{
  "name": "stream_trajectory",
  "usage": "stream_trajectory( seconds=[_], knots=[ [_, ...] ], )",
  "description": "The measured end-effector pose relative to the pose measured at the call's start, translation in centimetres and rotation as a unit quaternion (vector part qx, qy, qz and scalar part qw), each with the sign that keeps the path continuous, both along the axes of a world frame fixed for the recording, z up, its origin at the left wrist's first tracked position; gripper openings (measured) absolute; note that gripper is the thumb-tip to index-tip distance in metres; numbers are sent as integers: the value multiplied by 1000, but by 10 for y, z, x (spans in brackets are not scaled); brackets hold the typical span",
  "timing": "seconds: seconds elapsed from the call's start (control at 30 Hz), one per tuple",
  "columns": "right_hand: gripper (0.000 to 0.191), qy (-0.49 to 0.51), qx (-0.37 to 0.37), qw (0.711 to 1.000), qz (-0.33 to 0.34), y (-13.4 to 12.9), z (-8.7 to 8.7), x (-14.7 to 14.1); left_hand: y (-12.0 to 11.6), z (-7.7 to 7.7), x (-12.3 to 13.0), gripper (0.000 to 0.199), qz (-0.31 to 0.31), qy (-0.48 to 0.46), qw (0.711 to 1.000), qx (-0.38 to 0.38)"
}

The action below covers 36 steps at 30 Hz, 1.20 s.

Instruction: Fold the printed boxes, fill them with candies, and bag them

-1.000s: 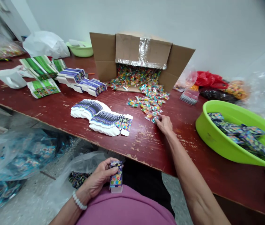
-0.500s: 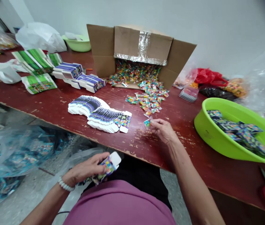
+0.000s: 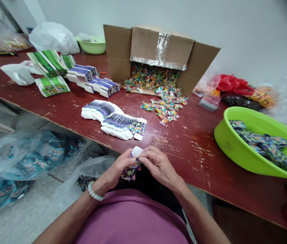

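One opened carton [image 3: 131,170]: your left hand [image 3: 115,171] grips it, right hand [image 3: 160,166] at its flap [image 3: 136,151] (hold unclear); flat cartons [image 3: 119,124] remain.

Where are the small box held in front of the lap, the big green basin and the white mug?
Small box [image 3: 130,171]: head view, on its printed side.
Big green basin [image 3: 234,150]: head view, on its outer wall.
White mug [image 3: 15,72]: head view, on its body.
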State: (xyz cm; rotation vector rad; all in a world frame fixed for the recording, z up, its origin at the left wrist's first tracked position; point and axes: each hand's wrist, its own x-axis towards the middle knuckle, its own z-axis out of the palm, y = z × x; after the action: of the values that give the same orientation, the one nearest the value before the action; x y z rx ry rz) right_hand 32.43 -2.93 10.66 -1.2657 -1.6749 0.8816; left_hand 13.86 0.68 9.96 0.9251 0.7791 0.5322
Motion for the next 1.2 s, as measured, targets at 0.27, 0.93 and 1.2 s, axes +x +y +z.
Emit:
stream_trajectory(
  seconds=[0.27,0.93,1.2],
  knots=[
    [41,286,-178,941,-31,4,-11,-12,-2,4,6,53,76,-8,997,-18],
    [13,154,-101,983,0,10,-9,-19,-1,-6,11,58,97,-63,983,-144],
    [14,114,-47,991,46,11,-4,-14,1,-7,6,44,105,-50,981,-153]
  ],
)
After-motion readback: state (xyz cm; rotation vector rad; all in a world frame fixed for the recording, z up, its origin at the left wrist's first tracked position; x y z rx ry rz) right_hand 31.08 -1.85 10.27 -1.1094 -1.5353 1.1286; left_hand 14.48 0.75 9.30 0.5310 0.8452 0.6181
